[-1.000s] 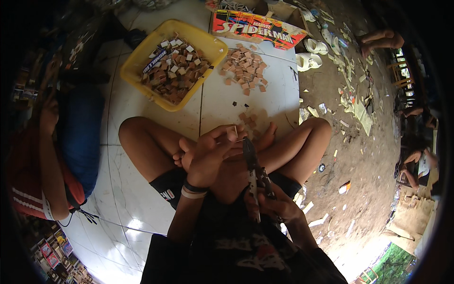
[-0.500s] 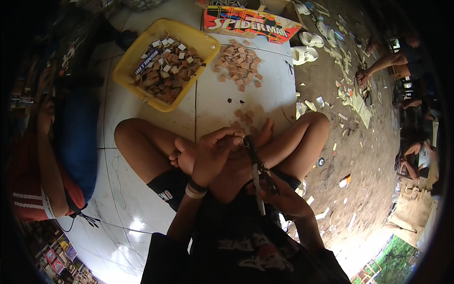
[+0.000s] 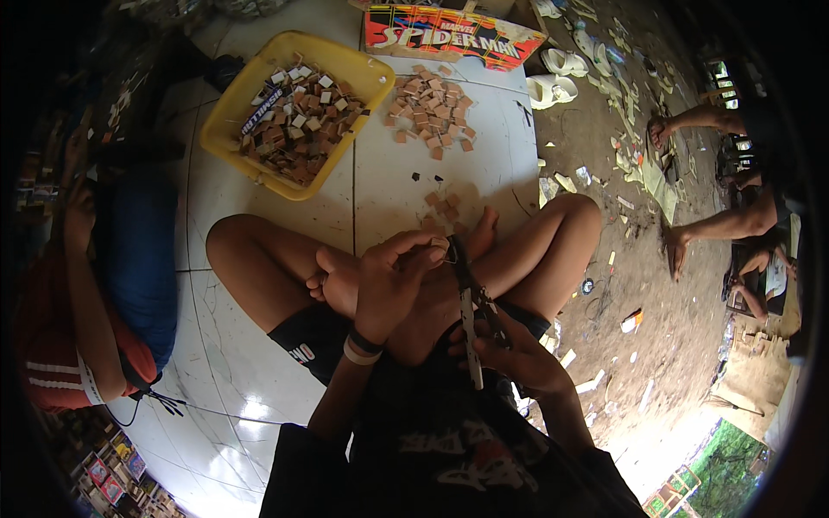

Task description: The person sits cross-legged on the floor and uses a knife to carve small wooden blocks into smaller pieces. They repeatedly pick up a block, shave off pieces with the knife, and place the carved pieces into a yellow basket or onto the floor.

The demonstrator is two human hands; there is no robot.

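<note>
My left hand [image 3: 384, 281] is closed in a pinch on a small tan piece [image 3: 444, 245] with a thin loop on it. Its wrist carries a dark band and a pale one. My right hand [image 3: 520, 356] is wrapped around the handles of long dark pliers [image 3: 467, 298], one handle partly covered in white. Their jaws point away from me and meet the small piece at my left fingertips; whether they bite on it I cannot tell. Just beyond my hands, a few brown squares [image 3: 445, 207] lie on the white tiles between my crossed legs.
A yellow tub [image 3: 210, 134] full of brown and white squares stands at the far left. Beside it lies a pile of brown squares [image 3: 432, 108], with a red printed box [image 3: 453, 39] behind. Someone in red [image 3: 65, 363] sits at left. Scraps and white clogs [image 3: 553, 91] lie on the dirt ground.
My hands, the pliers and the small piece keep nearly the same place. At the right, another person's bare legs have shifted, with a foot now lower on the dirt ground.
</note>
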